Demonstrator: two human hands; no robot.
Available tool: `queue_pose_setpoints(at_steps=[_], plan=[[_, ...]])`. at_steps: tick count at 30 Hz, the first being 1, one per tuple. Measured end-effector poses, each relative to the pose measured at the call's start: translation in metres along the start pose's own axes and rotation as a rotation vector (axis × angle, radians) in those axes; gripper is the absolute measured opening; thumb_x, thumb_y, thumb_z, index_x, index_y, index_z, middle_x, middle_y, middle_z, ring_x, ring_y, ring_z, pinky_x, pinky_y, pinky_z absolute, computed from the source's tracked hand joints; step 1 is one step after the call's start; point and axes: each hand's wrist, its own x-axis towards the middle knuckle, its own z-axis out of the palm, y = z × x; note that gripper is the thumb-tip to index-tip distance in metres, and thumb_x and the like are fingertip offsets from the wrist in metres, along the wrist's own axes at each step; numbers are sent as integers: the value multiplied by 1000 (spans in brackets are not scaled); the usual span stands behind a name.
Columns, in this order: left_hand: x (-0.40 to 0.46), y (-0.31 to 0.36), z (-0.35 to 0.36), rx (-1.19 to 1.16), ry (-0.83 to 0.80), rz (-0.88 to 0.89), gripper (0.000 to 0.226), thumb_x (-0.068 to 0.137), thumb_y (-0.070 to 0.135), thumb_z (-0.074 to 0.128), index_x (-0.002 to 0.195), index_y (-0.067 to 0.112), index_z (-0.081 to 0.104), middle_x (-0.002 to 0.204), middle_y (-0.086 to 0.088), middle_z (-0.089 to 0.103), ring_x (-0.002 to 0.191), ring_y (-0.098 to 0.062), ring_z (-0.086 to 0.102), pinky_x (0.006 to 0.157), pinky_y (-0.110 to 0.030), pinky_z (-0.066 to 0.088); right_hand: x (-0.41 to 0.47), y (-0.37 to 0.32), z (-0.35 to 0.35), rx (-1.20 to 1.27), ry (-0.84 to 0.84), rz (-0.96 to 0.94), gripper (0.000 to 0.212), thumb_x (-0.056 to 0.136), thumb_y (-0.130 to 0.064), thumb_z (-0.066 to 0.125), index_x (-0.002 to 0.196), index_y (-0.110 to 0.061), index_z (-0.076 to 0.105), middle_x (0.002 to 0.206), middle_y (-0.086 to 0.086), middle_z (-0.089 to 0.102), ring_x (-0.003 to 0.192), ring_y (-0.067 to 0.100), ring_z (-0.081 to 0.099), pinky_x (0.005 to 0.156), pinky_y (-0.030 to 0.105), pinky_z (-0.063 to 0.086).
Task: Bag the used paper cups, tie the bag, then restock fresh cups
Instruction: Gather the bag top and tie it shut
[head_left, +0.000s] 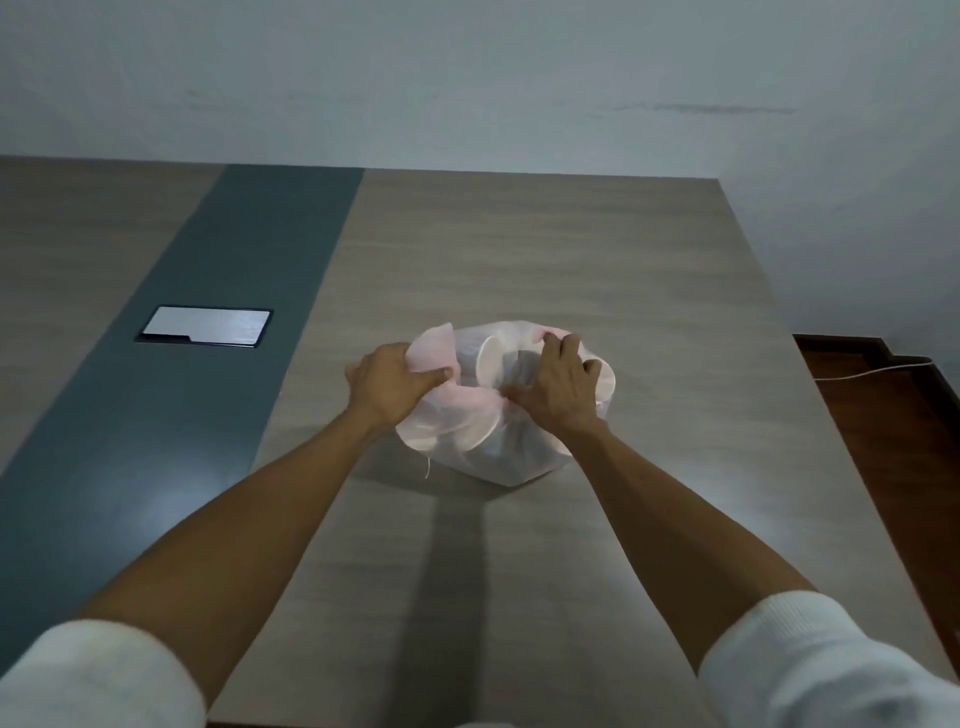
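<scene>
Two hands are closed on the translucent bag (498, 447): its left rim flap is gripped by the left hand (389, 382), its right rim by the right hand (558, 387). Paper cups (488, 358) are held inside, toward the bench's (571, 249) right edge.

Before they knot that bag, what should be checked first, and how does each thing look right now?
1. Left hand grips the translucent pinkish-white plastic bag's edge: ok.
2. Right hand grips the opposite edge: ok.
3. White paper cups all inside the bag: ok.
4. Bag resting on the wood-grain table: ok.
5. Bag mouth gathered closed: not ok, open.
6. Fresh cups ready nearby: cannot tell.
</scene>
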Motion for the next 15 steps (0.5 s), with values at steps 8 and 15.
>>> queue_pose_setpoints(at_steps=[8, 15], plan=[[-8, 25, 6, -970, 166, -405, 8, 78, 19, 73, 78, 11, 76, 81, -2, 69, 75, -24, 65, 68, -35, 55, 2, -15, 1, -32, 51, 71, 68, 84, -53, 63, 129, -6, 46, 122, 10, 47, 107, 34, 59, 92, 45, 32], [-8, 15, 25, -134, 199, 186, 32, 96, 33, 58, 116, 8, 58, 114, -11, 57, 92, -27, 61, 82, -43, 55, 12, -18, 2, -47, -5, 46, 85, 77, -61, 70, 134, -4, 44, 126, 13, 46, 112, 36, 58, 99, 47, 32]])
